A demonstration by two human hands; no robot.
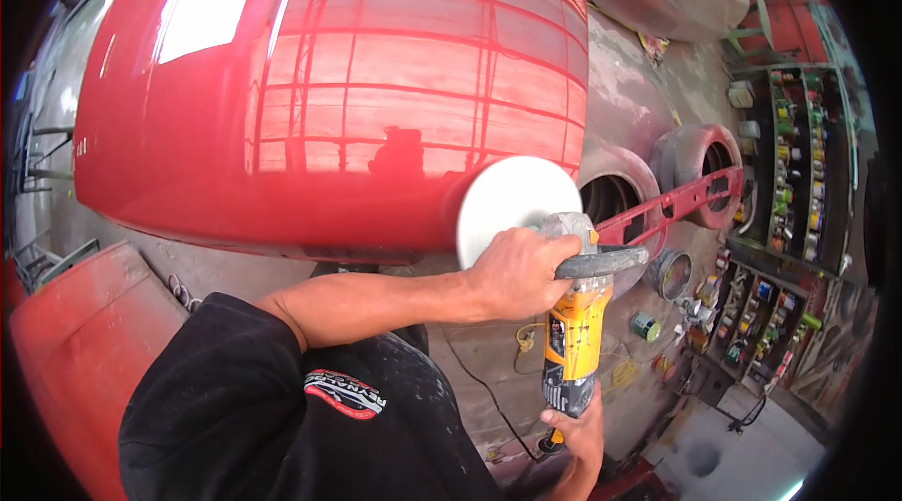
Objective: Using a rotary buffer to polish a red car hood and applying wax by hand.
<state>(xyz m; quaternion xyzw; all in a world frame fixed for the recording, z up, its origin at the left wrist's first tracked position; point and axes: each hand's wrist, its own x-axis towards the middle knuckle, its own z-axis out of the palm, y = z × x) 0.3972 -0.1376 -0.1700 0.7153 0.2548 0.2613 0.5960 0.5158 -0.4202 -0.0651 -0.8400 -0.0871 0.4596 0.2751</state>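
Both hands (520, 273) clasp the yellow polisher (575, 327), left arm (385, 310) reaching across, right hand (584, 433) lower

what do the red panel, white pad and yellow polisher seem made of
Red panel: likely painted metal, glossy, with mirror-like reflections.
White pad: matte, perhaps foam or wool; motion blur leaves it open.
Yellow polisher: probably hard plastic, smooth and moulded-looking; its scuffed grey head looks metallic.
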